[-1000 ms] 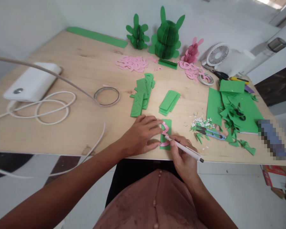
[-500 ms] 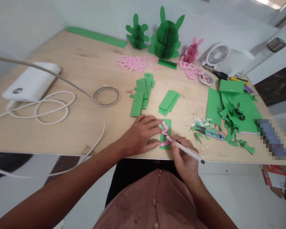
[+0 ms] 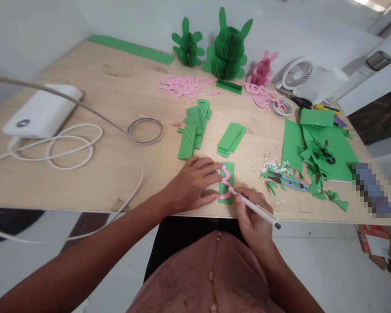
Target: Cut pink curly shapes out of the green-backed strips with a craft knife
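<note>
On the pale wood-grained desk [image 3: 117, 87], near its front edge, the open left hand [image 3: 193, 184] touches a curvy pink paper cutout [image 3: 227, 174] on a flat green paper rectangle [image 3: 231, 171] while the right hand [image 3: 256, 221] grips a slim white pen [image 3: 252, 204].

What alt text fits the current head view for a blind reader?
A person's right hand holds a pale pen at a pink cutout on a green paper strip, while the left hand touches the cutout. Three paper figures stand at the back of the table.
</note>
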`<action>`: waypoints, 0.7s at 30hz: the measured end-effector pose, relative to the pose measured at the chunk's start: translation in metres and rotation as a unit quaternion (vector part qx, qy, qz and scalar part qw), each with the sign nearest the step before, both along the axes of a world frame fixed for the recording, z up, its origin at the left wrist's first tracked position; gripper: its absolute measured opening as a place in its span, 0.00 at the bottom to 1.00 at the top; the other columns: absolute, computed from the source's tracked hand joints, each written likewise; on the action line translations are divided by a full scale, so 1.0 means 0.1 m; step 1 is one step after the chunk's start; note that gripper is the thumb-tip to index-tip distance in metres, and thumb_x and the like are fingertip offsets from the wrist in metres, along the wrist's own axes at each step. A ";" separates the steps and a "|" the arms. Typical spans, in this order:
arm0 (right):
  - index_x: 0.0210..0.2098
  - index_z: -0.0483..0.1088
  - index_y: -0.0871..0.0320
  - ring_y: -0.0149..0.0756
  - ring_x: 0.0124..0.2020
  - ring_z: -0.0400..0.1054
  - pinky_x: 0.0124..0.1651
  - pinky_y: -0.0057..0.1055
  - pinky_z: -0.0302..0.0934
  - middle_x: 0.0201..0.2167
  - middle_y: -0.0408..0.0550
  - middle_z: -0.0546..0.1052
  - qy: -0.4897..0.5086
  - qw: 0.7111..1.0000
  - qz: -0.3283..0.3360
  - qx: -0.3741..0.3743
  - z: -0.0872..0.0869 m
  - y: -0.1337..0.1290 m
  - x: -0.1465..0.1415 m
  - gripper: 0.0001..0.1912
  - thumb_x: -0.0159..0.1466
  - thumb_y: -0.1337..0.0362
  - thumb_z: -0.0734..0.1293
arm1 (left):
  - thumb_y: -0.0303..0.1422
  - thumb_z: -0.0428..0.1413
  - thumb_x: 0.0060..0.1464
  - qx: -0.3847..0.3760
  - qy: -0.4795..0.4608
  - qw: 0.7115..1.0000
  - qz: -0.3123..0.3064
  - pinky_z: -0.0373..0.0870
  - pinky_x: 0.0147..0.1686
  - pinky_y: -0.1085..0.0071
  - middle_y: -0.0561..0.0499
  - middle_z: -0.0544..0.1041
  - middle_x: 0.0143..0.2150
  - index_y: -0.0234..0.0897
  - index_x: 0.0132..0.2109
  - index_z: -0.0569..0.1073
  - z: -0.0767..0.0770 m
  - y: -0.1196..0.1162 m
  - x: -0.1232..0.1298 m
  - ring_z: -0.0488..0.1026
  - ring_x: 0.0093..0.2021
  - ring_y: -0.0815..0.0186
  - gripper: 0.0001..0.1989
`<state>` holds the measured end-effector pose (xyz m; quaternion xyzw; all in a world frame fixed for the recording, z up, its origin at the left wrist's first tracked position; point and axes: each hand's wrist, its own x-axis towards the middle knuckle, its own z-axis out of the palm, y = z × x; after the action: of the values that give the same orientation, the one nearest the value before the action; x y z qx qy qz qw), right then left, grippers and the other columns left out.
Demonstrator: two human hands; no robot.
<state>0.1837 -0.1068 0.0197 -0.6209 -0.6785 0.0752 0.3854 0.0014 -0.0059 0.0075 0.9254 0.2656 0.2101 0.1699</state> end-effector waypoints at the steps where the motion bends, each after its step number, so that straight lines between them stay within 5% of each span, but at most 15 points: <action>1: 0.40 0.73 0.56 0.36 0.33 0.74 0.39 0.34 0.63 0.33 0.45 0.80 -0.004 1.000 0.002 0.001 0.00 0.00 0.00 0.08 0.67 0.66 0.61 | 0.37 0.56 0.56 0.000 0.001 1.000 0.000 0.54 0.57 0.55 0.48 0.71 0.60 0.41 0.47 0.73 0.00 0.00 0.00 0.62 0.60 0.53 0.12; 21: 0.39 0.72 0.55 0.35 0.30 0.71 0.37 0.34 0.61 0.31 0.45 0.79 -0.039 0.999 -0.001 0.004 0.03 -0.04 0.01 0.08 0.67 0.66 0.60 | 0.37 0.56 0.56 -0.002 0.005 1.000 0.003 0.54 0.58 0.55 0.48 0.71 0.61 0.41 0.48 0.73 0.00 0.00 0.00 0.62 0.60 0.53 0.13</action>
<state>0.1845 -0.1110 0.0224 -0.6228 -0.6923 0.0480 0.3613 0.0014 -0.0063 0.0076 0.9252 0.2697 0.2057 0.1700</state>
